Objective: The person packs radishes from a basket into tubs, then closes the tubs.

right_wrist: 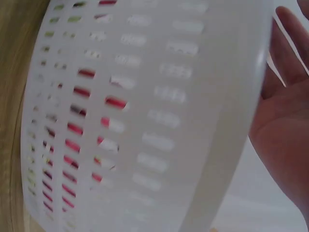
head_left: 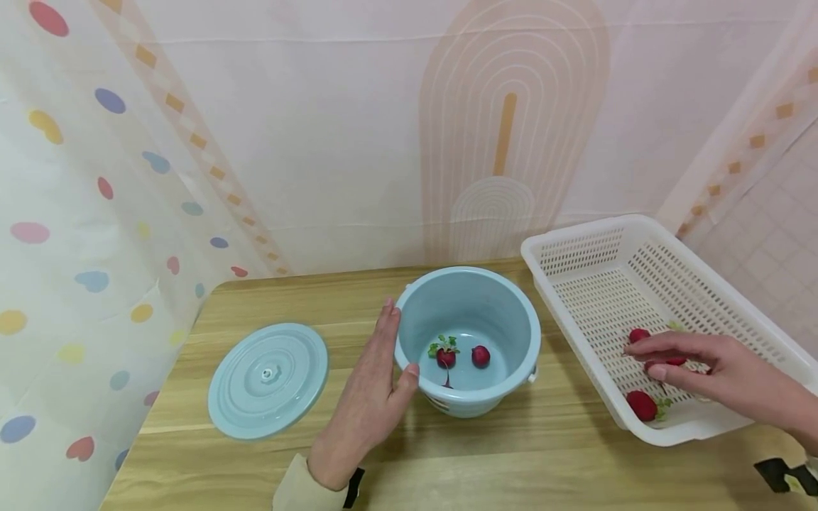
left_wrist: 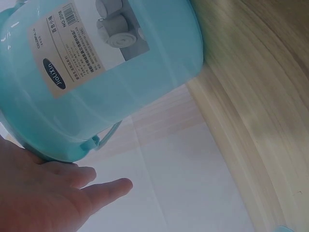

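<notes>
My left hand (head_left: 367, 397) rests its straight fingers along the left side of a light blue bucket (head_left: 469, 301), with the thumb at its rim. Inside the bucket lie a leafy radish (head_left: 446, 357) and a second radish (head_left: 481, 357). In the left wrist view, the bucket's side bears a paper label (left_wrist: 72, 43). Over the white perforated basket (head_left: 594, 301) on the right hovers my right hand (head_left: 716, 365), thumb and fingers apart above several radishes. One radish (head_left: 641, 405) shows in front of it; others are partly hidden under the hand. The right wrist view shows them only as red through the basket's slots.
A round light blue lid (head_left: 268, 380) lies flat on the wooden table (head_left: 211, 468), left of the bucket. Patterned cloth (head_left: 332, 142) hangs along the back and left sides. The basket's raised wall (right_wrist: 227, 121) stands between the right wrist camera and the radishes.
</notes>
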A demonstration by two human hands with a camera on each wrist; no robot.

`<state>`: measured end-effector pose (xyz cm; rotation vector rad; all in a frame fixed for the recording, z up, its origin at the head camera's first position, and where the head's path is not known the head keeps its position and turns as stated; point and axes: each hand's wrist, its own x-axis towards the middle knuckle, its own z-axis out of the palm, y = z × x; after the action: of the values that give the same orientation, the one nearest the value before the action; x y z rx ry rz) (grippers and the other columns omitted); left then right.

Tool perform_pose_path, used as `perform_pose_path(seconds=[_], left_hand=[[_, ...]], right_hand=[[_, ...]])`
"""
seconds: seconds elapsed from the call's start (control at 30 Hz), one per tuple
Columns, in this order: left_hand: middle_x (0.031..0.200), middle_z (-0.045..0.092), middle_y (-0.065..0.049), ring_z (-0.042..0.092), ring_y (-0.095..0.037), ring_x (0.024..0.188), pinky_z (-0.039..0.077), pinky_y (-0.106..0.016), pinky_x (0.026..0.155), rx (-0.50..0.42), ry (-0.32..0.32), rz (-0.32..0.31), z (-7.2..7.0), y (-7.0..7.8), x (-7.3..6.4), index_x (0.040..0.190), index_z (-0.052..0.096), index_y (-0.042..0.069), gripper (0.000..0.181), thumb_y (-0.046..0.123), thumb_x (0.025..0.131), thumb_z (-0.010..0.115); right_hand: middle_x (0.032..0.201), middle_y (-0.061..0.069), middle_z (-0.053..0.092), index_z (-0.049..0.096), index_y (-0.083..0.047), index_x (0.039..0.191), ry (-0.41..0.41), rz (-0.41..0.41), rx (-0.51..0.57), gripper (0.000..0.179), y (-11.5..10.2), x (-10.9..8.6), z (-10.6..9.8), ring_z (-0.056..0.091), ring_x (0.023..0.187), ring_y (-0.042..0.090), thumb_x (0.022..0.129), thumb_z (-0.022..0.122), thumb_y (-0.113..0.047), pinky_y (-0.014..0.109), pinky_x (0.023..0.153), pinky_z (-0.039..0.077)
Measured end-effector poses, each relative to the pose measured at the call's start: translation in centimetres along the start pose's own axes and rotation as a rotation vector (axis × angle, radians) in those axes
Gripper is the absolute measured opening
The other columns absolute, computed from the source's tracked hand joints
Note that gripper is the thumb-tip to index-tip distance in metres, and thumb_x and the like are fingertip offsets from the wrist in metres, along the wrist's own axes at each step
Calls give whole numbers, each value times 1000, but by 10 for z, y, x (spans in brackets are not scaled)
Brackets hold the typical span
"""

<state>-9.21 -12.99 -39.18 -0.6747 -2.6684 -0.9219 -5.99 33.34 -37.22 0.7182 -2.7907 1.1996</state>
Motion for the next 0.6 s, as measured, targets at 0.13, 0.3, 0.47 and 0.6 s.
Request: perform_pose_path(seconds=[0.13, 0.3, 0.47, 0.6], left_hand=[[174, 8, 0, 19, -24, 157, 28, -51, 122, -5, 0, 3, 0, 0, 0, 165, 20, 5, 74, 31, 102, 47], [174, 8, -1, 18, -23, 157, 27, -50, 122, -8, -2, 2, 0, 0, 0, 165, 19, 5, 74, 31, 102, 47], [174, 8, 0, 18, -23, 157, 27, -51, 122, -12, 1, 4, 0, 0, 0, 165, 19, 5, 74, 30, 102, 49], [174, 8, 1, 19, -23, 157, 28, -51, 122, -13, 5, 8, 0, 0, -1, 165, 20, 5, 74, 29, 101, 50]], right_hand=[[125, -15, 71, 71, -19, 131, -130, 60, 22, 39, 7, 2, -6, 68, 102, 2, 97, 68, -2, 22, 72, 57], [134, -18, 65, 69, -15, 135, -271, 26, 102, 40, 22, 5, -9, 66, 112, 1, 98, 66, -1, 22, 76, 57], [137, -15, 64, 68, -17, 136, -337, -57, 144, 45, 35, 8, -8, 64, 116, 0, 96, 66, 3, 20, 81, 57], [133, -12, 67, 67, -15, 136, -401, -70, 164, 46, 43, 10, -8, 64, 116, 0, 95, 67, 4, 19, 83, 55]])
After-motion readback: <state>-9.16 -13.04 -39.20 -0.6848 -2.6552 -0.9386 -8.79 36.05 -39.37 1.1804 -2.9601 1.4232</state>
